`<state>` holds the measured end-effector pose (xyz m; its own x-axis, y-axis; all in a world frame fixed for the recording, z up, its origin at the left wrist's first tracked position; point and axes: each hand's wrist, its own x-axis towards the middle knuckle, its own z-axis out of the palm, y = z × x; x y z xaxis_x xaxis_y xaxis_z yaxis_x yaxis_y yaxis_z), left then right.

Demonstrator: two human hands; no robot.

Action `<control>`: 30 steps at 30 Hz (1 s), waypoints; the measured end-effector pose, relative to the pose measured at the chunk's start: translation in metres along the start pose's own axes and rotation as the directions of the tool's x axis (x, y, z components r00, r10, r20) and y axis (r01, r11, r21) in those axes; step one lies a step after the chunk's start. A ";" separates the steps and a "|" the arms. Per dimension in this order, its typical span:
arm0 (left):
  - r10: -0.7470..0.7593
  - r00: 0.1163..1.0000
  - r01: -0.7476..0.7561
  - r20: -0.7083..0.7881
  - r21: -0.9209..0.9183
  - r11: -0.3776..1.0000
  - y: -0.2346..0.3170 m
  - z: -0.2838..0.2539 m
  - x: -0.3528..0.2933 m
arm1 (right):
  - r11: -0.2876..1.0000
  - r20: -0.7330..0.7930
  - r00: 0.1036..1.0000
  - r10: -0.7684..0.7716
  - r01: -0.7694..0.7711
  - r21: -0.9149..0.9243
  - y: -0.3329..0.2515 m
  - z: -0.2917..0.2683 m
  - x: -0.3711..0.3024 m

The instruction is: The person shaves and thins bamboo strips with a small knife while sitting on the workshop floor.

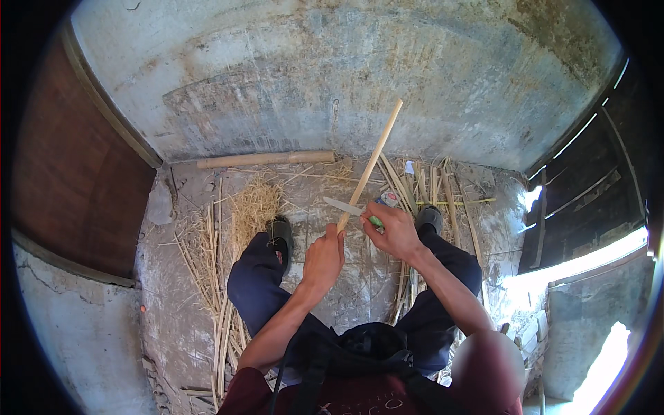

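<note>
A long pale strip of split bamboo (377, 149) slants up and away from me, its near end in my left hand (324, 261). The fingers of that hand are closed around it. My right hand (394, 229) grips a knife by its green handle (375, 221). The knife's blade (341, 205) lies across the strip just beyond my left hand and points to the left. Whether its edge bites into the bamboo I cannot tell. Both hands are held above the floor, between my knees.
Curly shavings (254, 204) are heaped by my left foot. Several bamboo strips (223, 304) lie along the left, and more strips (449, 200) lie at the far right. A thick bamboo pole (266, 160) rests along the foot of the stained wall (332, 83). A brown door panel (83, 166) stands left.
</note>
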<state>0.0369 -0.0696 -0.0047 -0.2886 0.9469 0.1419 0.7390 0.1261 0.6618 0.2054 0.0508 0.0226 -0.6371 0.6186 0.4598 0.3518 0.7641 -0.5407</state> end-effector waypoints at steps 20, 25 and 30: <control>0.024 0.999 -0.023 -0.046 0.029 0.999 0.008 0.000 -0.008 | 0.993 0.041 0.999 -0.019 0.014 0.119 -0.011 0.002 -0.006; 0.024 0.998 -0.022 -0.062 0.034 0.999 0.009 0.004 -0.007 | 0.976 0.018 1.000 -0.006 0.002 0.219 -0.006 0.007 -0.008; 0.017 0.999 -0.016 -0.035 0.036 0.999 0.009 0.004 -0.007 | 0.978 0.023 0.999 -0.033 0.027 0.205 -0.001 0.008 -0.009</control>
<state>0.0477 -0.0737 -0.0024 -0.2971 0.9379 0.1789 0.7646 0.1215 0.6329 0.2054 0.0426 0.0129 -0.6642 0.5889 0.4605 0.1865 0.7270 -0.6608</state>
